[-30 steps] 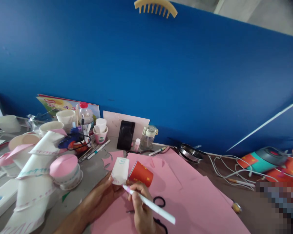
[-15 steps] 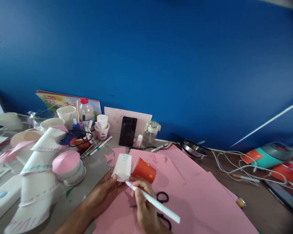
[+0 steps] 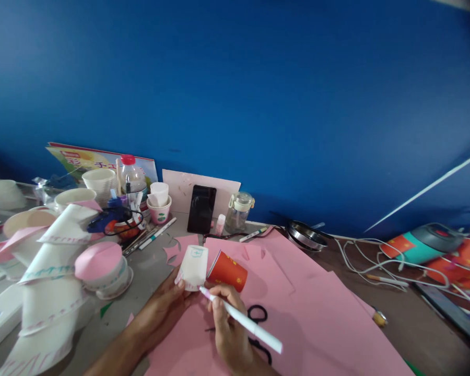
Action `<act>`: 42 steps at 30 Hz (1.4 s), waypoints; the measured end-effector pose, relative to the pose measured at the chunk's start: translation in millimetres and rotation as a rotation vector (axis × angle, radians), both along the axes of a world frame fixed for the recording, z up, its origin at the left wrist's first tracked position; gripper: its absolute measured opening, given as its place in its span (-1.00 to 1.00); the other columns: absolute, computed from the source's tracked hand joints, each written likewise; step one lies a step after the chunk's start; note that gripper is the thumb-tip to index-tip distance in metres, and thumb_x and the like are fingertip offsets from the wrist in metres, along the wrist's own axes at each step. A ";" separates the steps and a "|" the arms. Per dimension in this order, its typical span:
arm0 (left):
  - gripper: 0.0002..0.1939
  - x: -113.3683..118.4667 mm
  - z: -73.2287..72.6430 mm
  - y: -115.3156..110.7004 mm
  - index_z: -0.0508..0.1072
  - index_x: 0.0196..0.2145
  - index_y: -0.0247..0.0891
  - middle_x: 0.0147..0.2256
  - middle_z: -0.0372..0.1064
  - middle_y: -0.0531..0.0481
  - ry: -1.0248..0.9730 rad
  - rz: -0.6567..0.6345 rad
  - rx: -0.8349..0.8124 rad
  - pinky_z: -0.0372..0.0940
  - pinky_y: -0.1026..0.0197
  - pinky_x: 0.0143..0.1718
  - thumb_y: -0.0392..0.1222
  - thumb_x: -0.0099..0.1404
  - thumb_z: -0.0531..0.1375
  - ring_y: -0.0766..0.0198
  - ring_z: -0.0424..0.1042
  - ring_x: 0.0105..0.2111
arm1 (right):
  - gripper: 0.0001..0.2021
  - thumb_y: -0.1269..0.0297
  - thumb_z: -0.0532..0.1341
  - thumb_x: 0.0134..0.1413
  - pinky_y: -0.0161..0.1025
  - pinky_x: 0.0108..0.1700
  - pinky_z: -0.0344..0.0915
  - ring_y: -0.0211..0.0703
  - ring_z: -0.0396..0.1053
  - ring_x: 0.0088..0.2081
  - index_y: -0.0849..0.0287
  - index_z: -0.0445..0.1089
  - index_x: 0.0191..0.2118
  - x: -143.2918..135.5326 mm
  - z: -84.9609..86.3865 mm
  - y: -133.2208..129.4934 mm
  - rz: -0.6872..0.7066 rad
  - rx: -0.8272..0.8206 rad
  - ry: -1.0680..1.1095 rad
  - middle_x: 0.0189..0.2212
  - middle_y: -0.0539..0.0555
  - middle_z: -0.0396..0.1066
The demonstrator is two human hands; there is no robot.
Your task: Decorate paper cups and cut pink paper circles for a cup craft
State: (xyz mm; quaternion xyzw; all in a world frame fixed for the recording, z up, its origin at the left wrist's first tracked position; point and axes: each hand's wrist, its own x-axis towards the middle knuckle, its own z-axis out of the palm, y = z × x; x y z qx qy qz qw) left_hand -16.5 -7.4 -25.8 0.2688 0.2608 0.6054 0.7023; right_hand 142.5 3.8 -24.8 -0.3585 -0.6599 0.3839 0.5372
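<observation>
Between the thumb and fingers of my left hand [image 3: 166,300] is a small white paper piece [image 3: 194,267], curved like part of a cup, with a green drawing near its top and pink marks along its lower edge. My right hand [image 3: 231,324] grips a white marker [image 3: 245,321], its pink tip at the lower edge of the paper piece. Just right of the paper lies a red paper cup [image 3: 227,271] on its side. Black-handled scissors [image 3: 257,313] rest on the pink paper [image 3: 317,313], partly behind my right hand and the marker.
A craft of stacked white paper pieces [image 3: 50,297] and a pink-topped cup [image 3: 102,266] stand at the left. A black phone [image 3: 201,209] leans at the back, near a glass jar [image 3: 238,211]. Tape rings [image 3: 307,236], white cables [image 3: 360,261] and a teal-orange device [image 3: 423,243] lie right.
The whole view has shifted slightly, so things appear a little further left. Both hands keep their hold, and the marker tip stays at the paper's lower edge.
</observation>
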 end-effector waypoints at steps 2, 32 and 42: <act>-0.74 -0.2 -0.2 -0.5 0.49 -0.04 -0.25 0.03 0.41 -0.17 0.012 0.005 -0.003 0.17 -0.03 0.13 -0.20 0.34 0.18 -0.01 0.30 0.09 | -0.81 0.23 0.06 0.28 -0.34 -0.43 0.30 -0.23 0.31 -0.49 0.14 0.37 -0.29 0.2 0.6 -0.3 -0.020 -0.001 -0.027 -0.50 0.00 0.34; -0.74 -5.6 -9.3 -0.8 0.54 -0.09 -0.26 -0.02 0.46 -0.18 -0.019 -0.013 -0.066 0.18 -0.07 0.12 -0.12 0.33 0.20 -0.01 0.36 0.03 | -0.69 0.04 0.04 0.29 -0.36 -0.53 0.21 -0.28 0.17 -0.58 0.13 0.33 -0.35 -0.7 -2.4 0.2 0.057 -0.170 0.139 -0.59 -0.08 0.20; -0.76 -5.2 -7.4 -0.3 0.55 -0.14 -0.27 -0.12 0.50 -0.14 -0.044 0.002 -0.105 0.22 -0.05 0.09 -0.11 0.29 0.24 0.06 0.40 -0.06 | -0.68 0.00 0.05 0.29 -0.37 -0.56 0.19 -0.30 0.15 -0.58 0.12 0.33 -0.33 -0.8 -4.3 0.2 0.066 -0.205 0.192 -0.58 -0.08 0.21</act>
